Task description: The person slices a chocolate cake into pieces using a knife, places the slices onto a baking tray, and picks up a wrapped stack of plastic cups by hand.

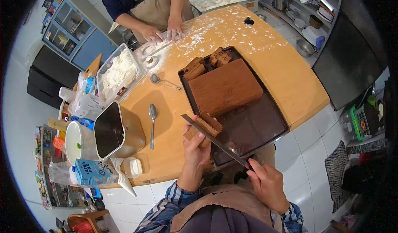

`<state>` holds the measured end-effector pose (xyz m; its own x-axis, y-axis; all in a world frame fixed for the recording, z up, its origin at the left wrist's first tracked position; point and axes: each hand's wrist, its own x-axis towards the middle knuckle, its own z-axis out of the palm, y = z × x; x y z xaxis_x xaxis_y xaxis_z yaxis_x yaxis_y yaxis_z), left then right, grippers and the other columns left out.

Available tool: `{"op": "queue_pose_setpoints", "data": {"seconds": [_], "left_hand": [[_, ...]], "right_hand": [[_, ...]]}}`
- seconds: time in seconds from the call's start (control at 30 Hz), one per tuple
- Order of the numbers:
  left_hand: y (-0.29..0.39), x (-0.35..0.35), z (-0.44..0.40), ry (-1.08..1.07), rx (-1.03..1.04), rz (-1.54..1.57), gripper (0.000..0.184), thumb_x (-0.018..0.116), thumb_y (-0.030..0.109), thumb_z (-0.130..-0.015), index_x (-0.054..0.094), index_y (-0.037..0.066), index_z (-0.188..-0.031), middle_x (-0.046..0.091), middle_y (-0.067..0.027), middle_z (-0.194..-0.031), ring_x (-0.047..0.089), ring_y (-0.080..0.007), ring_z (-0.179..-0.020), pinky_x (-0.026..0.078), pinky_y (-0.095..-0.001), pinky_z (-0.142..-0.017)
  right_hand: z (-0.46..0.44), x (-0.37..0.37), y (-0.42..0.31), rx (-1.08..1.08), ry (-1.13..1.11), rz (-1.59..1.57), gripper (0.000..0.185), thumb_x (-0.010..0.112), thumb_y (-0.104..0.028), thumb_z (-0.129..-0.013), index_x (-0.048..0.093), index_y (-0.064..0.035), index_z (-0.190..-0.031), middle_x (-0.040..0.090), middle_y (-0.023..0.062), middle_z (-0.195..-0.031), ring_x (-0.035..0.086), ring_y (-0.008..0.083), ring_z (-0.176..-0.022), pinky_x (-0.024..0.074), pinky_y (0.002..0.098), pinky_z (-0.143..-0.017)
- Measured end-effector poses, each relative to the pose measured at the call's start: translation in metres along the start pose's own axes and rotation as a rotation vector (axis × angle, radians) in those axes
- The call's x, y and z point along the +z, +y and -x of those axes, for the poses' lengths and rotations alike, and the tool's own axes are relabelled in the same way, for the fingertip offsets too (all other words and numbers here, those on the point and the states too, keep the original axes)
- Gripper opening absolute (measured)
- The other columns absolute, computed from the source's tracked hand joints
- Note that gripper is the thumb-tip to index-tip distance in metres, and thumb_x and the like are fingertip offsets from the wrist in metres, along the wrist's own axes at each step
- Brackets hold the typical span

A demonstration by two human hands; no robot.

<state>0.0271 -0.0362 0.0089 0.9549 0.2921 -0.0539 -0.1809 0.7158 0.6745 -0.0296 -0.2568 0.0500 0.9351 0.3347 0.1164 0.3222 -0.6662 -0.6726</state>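
My left hand (196, 151) grips a slice of brown cake (212, 124) at the near edge of the dark baking tray (265, 123). In my right hand (268, 184) is the handle of a long knife (226, 149). Its blade slants up and left, across the front of the slice and over my left fingers; whether it touches the cake I cannot tell. Behind the slice, a large rectangular block of chocolate cake (226, 88) rests on the tray. Cut cake strips (194, 69) and a small pile of cake pieces (219, 58) lie along the tray's far end.
Across the wooden table (298, 79), another person's hands (176, 27) work on floured dough. To the left are a tub of flour (120, 73), a spoon (152, 121), a small strainer (156, 78), a deep metal container (130, 135) and a milk carton (95, 173).
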Motion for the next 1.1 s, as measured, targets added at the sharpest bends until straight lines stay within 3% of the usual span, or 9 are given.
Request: {"op": "queue_pose_setpoints", "data": {"seconds": [0.03,0.57,0.67,0.87,1.1], "left_hand": [[0.0002,0.0008,-0.0003,0.017,-0.009,0.05,0.053,0.067,0.004,-0.073,0.044,0.01,-0.121,0.052,-0.0163,-0.119,0.05,-0.0383,-0.115,0.041,-0.051,-0.099],[0.0007,-0.0037,-0.0008,0.05,-0.061,0.048,0.054,0.067,0.005,-0.072,0.044,0.011,-0.121,0.052,-0.014,-0.119,0.05,-0.0366,-0.115,0.041,-0.0505,-0.099],[0.0001,-0.0049,-0.0008,0.052,-0.06,0.038,0.055,0.066,0.005,-0.072,0.043,0.011,-0.121,0.052,-0.0139,-0.119,0.05,-0.0364,-0.115,0.041,-0.0505,-0.098],[0.0007,-0.0025,-0.0001,0.048,-0.057,0.036,0.056,0.066,0.006,-0.072,0.042,0.01,-0.122,0.052,-0.014,-0.118,0.051,-0.0358,-0.115,0.041,-0.0501,-0.098],[-0.0004,-0.0043,-0.0008,0.022,-0.032,0.006,0.054,0.065,0.006,-0.073,0.042,0.009,-0.122,0.052,-0.0147,-0.118,0.051,-0.0342,-0.114,0.042,-0.0492,-0.098]], "right_hand": [[-0.0003,-0.0005,-0.0011,0.005,-0.001,0.006,0.032,0.066,-0.025,-0.083,0.061,-0.0131,-0.113,0.05,0.0096,-0.067,0.054,0.0264,-0.056,0.0412,0.0373,-0.048],[-0.0017,0.0005,0.0007,-0.031,0.037,0.024,0.031,0.064,-0.028,-0.083,0.061,-0.0124,-0.11,0.05,0.0092,-0.065,0.053,0.0266,-0.053,0.0409,0.0371,-0.046],[-0.0041,-0.0053,-0.0041,-0.022,0.039,0.012,0.029,0.066,-0.021,-0.082,0.062,-0.0099,-0.109,0.049,0.0107,-0.064,0.051,0.0276,-0.052,0.0397,0.0368,-0.046],[-0.0023,-0.0046,-0.0022,-0.031,0.034,0.034,0.03,0.064,-0.027,-0.084,0.062,-0.0122,-0.11,0.049,0.0087,-0.065,0.053,0.0257,-0.054,0.0419,0.0368,-0.047],[-0.0053,-0.0055,-0.0051,-0.027,0.053,0.0,0.03,0.066,-0.022,-0.082,0.062,-0.0098,-0.109,0.049,0.0098,-0.063,0.051,0.0269,-0.052,0.0396,0.037,-0.047]]}}
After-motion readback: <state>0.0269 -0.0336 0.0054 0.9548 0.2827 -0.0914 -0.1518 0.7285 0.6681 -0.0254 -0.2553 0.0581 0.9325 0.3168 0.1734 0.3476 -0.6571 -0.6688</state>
